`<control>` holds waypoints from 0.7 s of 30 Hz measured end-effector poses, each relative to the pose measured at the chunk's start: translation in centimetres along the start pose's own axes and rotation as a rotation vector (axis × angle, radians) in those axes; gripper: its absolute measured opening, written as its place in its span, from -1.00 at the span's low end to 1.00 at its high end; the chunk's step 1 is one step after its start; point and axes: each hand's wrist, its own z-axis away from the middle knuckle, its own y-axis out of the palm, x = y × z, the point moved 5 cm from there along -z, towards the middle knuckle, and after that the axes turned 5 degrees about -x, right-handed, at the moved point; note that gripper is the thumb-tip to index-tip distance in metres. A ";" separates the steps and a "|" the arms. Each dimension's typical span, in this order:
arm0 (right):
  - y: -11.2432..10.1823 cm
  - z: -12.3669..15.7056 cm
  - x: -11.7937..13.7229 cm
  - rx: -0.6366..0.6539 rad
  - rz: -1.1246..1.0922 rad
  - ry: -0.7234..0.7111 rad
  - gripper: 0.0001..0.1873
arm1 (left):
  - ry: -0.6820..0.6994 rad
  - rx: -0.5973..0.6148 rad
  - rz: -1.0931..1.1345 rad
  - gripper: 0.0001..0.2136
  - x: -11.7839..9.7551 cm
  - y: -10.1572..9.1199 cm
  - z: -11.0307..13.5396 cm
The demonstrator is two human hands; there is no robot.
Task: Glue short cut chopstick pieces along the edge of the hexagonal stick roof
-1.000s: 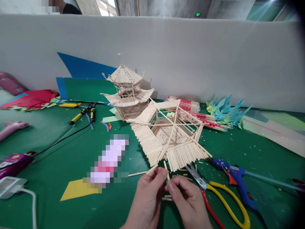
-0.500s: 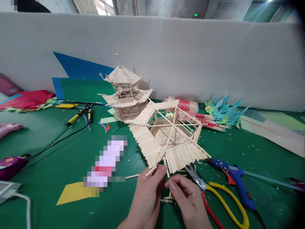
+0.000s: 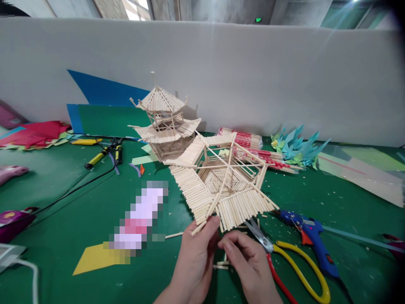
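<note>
Head view: stick frame [image 3: 190, 185] sits mid-counter [image 3: 136, 287], pagoda model [image 3: 167, 137] behind its left side. Left hand [image 3: 198, 253] has its grip closed on the frame's front corner. Right hand [image 3: 248, 261] just in front, fingers curled, thumb near forefinger; can't tell if it pinches anything. Scissors [image 3: 264, 241] and blue glue gun [image 3: 313, 228] front-right of frame. Lettering: green sign [image 3: 258, 20] far behind frame, too small to read; pale sheet [image 3: 148, 207] left of frame, pixelated out.
</note>
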 end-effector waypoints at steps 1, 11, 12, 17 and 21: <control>0.0 0.0 -0.1 -0.003 -0.001 0.006 -0.73 | 0.000 0.001 0.001 -0.76 0.0 0.0 0.0; -0.1 -0.1 -0.4 -0.010 -0.005 0.017 -0.71 | 0.003 -0.005 0.007 -0.81 0.2 0.0 -0.3; -0.1 -0.2 -0.4 -0.009 -0.004 0.015 -0.70 | 0.004 -0.006 0.007 -0.83 0.3 -0.1 -0.4; -0.3 -0.4 -0.3 -0.019 -0.003 0.009 -0.71 | 0.007 0.016 0.016 -0.82 0.2 0.0 -0.4; -0.4 -0.3 -0.4 -0.026 -0.007 0.008 -0.74 | 0.004 0.016 0.019 -0.82 0.2 0.0 -0.3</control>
